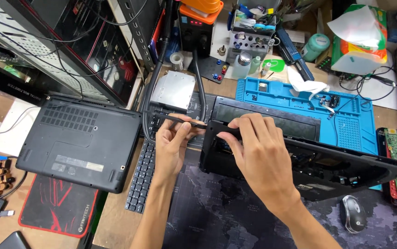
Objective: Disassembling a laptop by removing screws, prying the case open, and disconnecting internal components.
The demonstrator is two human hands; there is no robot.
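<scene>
Left hand (173, 145) pinches a thin black pry tool (180, 121) lying left-to-right, tip at what looks like the seam of the tilted laptop shell (309, 168), whose near-left corner the right hand (258, 154) grips.

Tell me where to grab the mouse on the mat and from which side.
Take the mouse from above, fingers on its two long sides. It lies flat on the mat with its domed back up, so the narrow flanks offer the only opposing faces. The laptop shell crowds its far end, so keep clear there.
</scene>
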